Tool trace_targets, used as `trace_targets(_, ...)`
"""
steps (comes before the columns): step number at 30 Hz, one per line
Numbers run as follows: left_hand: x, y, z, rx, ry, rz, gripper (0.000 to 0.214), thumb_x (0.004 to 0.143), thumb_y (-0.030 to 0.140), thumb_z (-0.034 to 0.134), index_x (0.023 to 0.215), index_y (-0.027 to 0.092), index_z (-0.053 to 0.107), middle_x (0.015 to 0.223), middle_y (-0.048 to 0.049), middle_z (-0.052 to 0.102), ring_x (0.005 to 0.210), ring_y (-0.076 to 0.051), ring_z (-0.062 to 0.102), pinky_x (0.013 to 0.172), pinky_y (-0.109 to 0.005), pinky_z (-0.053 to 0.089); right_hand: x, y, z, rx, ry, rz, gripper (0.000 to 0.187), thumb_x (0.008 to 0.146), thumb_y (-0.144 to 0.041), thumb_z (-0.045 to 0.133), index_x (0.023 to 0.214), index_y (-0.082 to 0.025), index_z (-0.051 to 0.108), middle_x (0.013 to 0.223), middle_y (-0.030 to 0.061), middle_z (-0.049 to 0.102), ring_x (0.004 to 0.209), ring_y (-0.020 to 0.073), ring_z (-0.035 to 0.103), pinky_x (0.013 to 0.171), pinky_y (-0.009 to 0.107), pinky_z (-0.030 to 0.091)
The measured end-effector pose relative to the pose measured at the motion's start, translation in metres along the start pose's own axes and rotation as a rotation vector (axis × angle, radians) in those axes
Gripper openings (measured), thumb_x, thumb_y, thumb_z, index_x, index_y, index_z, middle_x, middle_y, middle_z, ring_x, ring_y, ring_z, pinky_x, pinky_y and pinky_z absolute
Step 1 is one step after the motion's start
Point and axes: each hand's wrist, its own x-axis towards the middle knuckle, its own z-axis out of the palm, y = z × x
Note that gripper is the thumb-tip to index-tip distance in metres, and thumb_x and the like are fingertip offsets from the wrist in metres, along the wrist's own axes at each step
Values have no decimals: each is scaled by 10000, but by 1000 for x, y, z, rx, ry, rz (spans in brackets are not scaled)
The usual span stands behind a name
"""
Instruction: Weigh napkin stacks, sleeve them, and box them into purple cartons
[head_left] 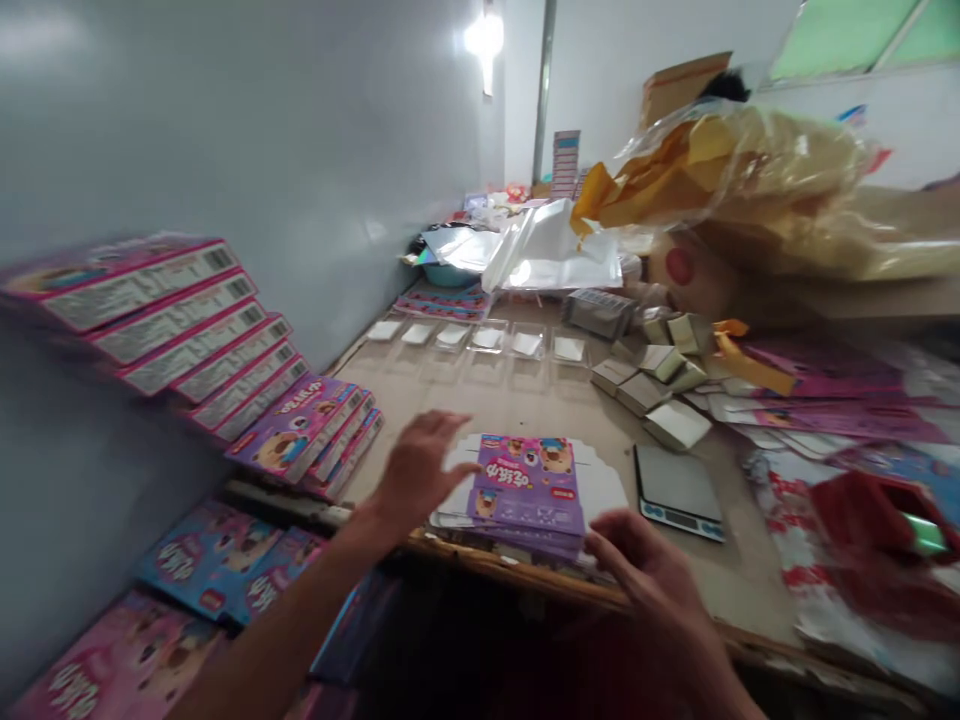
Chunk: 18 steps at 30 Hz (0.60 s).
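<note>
A small pile of flat, unfolded purple box blanks (529,480) with white flaps lies at the table's front edge, between my hands. My left hand (420,460) hovers just left of the pile, fingers apart and holding nothing; it is slightly blurred. At the pile's lower right corner is my right hand (637,560), its fingers spread and loosely curved. Whether its fingertips touch the top blank I cannot tell. Left of my left hand stand folded boxes (300,430) in a leaning stack.
Clear trays (487,338) with white packets line the table's back. Small cartons (652,385) and a digital scale (679,490) sit right of the blanks. A red tape dispenser (877,520) lies far right, below a plastic bag (750,190). More boxes (225,550) are stacked below left.
</note>
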Motion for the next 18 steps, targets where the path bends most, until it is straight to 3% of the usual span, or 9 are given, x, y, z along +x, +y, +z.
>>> trace_targets(2,38,30,36,-49,-136,72,687,745,412,805,1327,134,568,1330,-151,602,1262,-335,539,1087,-438,399,15,1,13,161,-34,37,473,703,-599,818,953,-225,672,813,39,705,728,214,663,653,315,526)
trace_targets(3,55,36,51,-67,-198,99,653,711,438,819,1251,131,617,1273,-133,619,1218,-328,564,1048,-417,421,20,3,18,238,-38,72,505,695,-592,832,996,-222,665,855,49,720,761,220,683,675,320,540)
trace_targets(5,82,35,74,-108,-329,145,515,621,453,867,993,144,688,1054,-82,653,1025,-294,627,893,-369,481,23,8,20,354,-10,129,528,692,-569,851,1043,-224,658,958,74,741,863,241,713,766,348,566)
trace_targets(7,104,25,82,-157,-427,188,442,559,407,908,830,168,654,914,-51,624,858,-251,611,760,-336,472,22,12,18,419,39,143,523,690,-533,869,1064,-231,662,1068,92,743,988,265,715,874,382,565)
trace_targets(10,130,17,67,-246,-513,256,369,608,332,876,773,188,579,801,-10,555,722,-185,517,686,-308,410,25,9,12,438,98,90,591,664,-498,891,1132,-229,651,1217,122,710,1149,297,671,985,416,533)
trace_targets(13,147,30,29,-348,-656,356,271,726,303,773,713,205,521,662,40,462,637,-140,434,632,-277,361,33,-2,11,379,150,5,686,681,-509,873,1245,-229,601,1278,143,679,1163,309,659,988,433,530)
trace_targets(16,144,54,-8,-423,-803,459,179,749,231,723,721,205,548,674,41,511,673,-142,480,647,-261,390,35,-7,20,316,232,-125,701,726,-489,842,1323,-259,556,1332,123,649,1173,299,646,975,429,529)
trace_targets(18,129,66,-21,-433,-825,481,112,759,173,690,776,204,585,751,30,576,753,-158,538,707,-266,427,29,-2,28,269,311,-198,707,701,-475,852,1311,-264,565,1298,106,670,1170,299,646,959,420,533)
